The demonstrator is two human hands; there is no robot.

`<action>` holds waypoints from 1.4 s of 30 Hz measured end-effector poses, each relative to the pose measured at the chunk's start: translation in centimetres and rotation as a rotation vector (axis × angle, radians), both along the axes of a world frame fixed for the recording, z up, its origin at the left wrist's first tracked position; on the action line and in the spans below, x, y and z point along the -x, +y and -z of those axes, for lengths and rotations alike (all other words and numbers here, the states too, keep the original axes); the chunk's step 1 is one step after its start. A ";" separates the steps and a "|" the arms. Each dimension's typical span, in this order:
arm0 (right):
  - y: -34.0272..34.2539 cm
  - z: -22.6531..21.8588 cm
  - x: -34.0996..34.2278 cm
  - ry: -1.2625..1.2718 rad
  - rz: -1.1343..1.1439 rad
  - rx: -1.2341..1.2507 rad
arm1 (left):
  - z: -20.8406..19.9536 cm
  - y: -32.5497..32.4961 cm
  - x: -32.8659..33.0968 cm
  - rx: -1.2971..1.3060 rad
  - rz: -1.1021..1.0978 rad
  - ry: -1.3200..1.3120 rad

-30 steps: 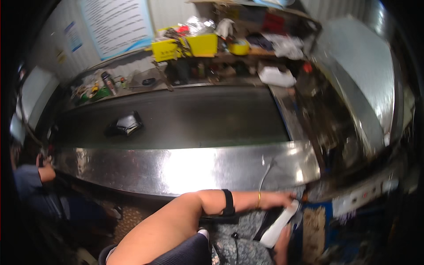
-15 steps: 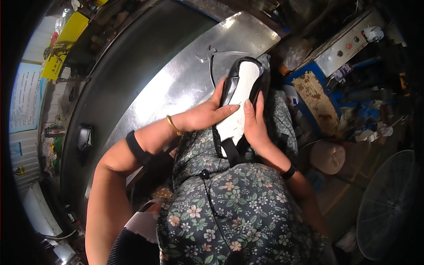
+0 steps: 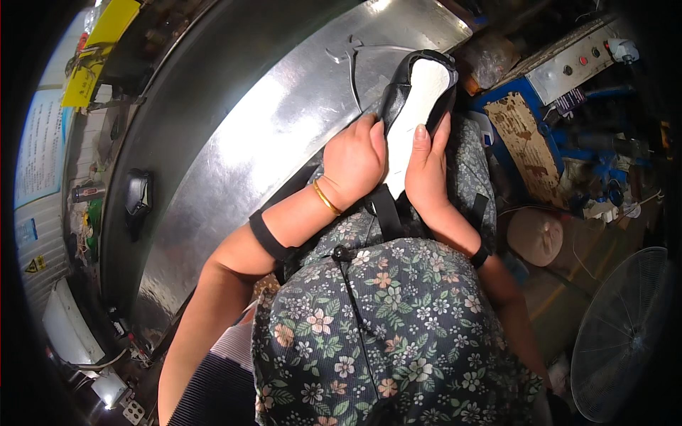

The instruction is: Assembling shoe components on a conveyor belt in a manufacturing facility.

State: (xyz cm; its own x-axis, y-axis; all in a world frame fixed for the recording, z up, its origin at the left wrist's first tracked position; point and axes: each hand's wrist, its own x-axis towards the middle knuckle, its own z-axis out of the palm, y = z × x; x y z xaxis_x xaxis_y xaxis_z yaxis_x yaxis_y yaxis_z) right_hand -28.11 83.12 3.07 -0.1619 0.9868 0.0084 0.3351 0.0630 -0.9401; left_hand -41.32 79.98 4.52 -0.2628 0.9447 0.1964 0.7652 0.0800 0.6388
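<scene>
Above the dark, flower-printed fabric apron [image 3: 383, 319], the curled left hand [image 3: 355, 160] and the right hand [image 3: 428, 177], its thumb on the white sole, clasp a long black shoe with a flat white sole [image 3: 423, 99]. Its long axis slants up and rightward, tapered end toward the person, rounded end pointing away. Beyond stretches a shiny steel ledge [image 3: 249, 135], then a dark flat belt [image 3: 167, 106].

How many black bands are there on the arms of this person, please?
2: one black band around the left forearm, another black band near the right wrist. Others could be hidden.
</scene>
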 end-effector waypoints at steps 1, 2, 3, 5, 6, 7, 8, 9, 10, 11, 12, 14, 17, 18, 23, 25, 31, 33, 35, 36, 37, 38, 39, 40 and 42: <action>0.2 0.0 0.2 0.005 0.000 -0.011 | -0.5 0.5 0.0 -0.005 -0.009 0.028; 0.2 0.0 0.2 0.019 0.002 0.032 | -0.3 0.8 0.1 -0.017 -0.007 0.033; 0.1 -0.1 0.2 0.031 -0.001 0.073 | 0.1 1.1 0.2 0.001 -0.015 -0.263; -0.2 -0.3 0.0 0.048 -0.024 0.099 | 0.9 2.3 1.7 0.216 0.061 -0.806; -0.2 0.0 -0.3 0.054 -0.043 0.140 | 1.0 3.8 1.9 0.222 0.088 -0.986; -0.7 0.8 -0.4 0.017 -0.090 0.055 | 0.8 5.2 2.1 0.233 0.112 -1.166; -1.0 1.4 -1.1 0.005 -0.155 0.028 | 0.5 7.1 2.4 0.180 0.199 -1.207; -1.5 1.3 -1.6 -0.011 -0.207 0.014 | -2.8 7.7 2.0 0.290 0.265 -1.363; -1.3 -0.4 -1.7 0.043 -0.274 0.017 | -3.2 8.4 2.7 0.363 0.339 -1.349; -0.9 -1.6 -2.2 0.039 -0.273 0.013 | -3.4 9.1 3.2 0.434 0.413 -1.332; 0.1 -2.7 -3.1 -0.072 -0.372 0.147 | -2.8 9.2 3.1 0.367 0.397 -1.305; 2.7 -3.2 -4.7 -0.059 -0.391 0.328 | -2.4 8.9 2.4 0.254 0.363 -1.200; 6.9 -4.2 -3.9 0.572 -0.083 0.373 | -1.6 8.7 1.0 0.255 0.391 -0.990; 7.8 -3.6 -3.4 0.623 -0.182 0.329 | -2.2 8.7 0.5 0.197 0.437 -0.874; 7.7 -4.4 -0.5 0.147 -0.206 -0.173 | -2.9 7.6 1.8 0.260 0.425 -1.187; 7.3 -3.7 1.4 0.252 -0.146 0.024 | -1.8 7.1 2.7 0.178 0.413 -1.123; 8.3 -2.3 -0.6 0.483 -0.452 0.116 | 0.2 7.8 4.2 0.119 0.473 -0.945; 7.4 -0.3 1.9 0.419 -0.260 -0.111 | 0.9 7.9 4.9 0.193 0.361 -0.759; 7.5 -1.5 2.0 0.321 -0.255 -0.159 | -1.2 7.9 4.6 0.194 0.403 -0.744; 8.0 -3.2 1.7 0.443 -0.329 0.026 | -2.7 7.6 4.7 0.288 0.423 -0.853; 9.6 -3.5 0.4 0.342 -0.427 0.034 | -4.5 7.9 5.3 0.485 0.477 -0.910; 10.2 -3.4 -0.8 0.522 -0.470 0.173 | -2.9 7.9 5.4 0.408 0.467 -1.284; 10.3 -3.9 -1.8 0.501 -0.413 0.113 | -0.3 7.1 5.1 0.261 0.455 -1.651; 9.9 -4.0 -1.6 0.513 -0.345 0.118 | 1.0 5.6 4.5 0.214 0.309 -1.415; 8.7 -2.9 -0.2 0.541 -0.230 0.129 | 2.1 2.4 2.7 0.181 0.159 -0.855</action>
State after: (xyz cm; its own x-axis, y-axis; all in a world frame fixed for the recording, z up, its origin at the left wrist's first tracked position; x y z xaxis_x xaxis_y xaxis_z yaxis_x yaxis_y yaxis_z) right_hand -27.93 91.86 5.97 -0.3775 0.9255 0.0320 -0.2021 -0.0486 -0.9782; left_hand -43.98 82.38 2.39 -0.1139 0.9801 -0.1628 0.0431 0.1686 0.9847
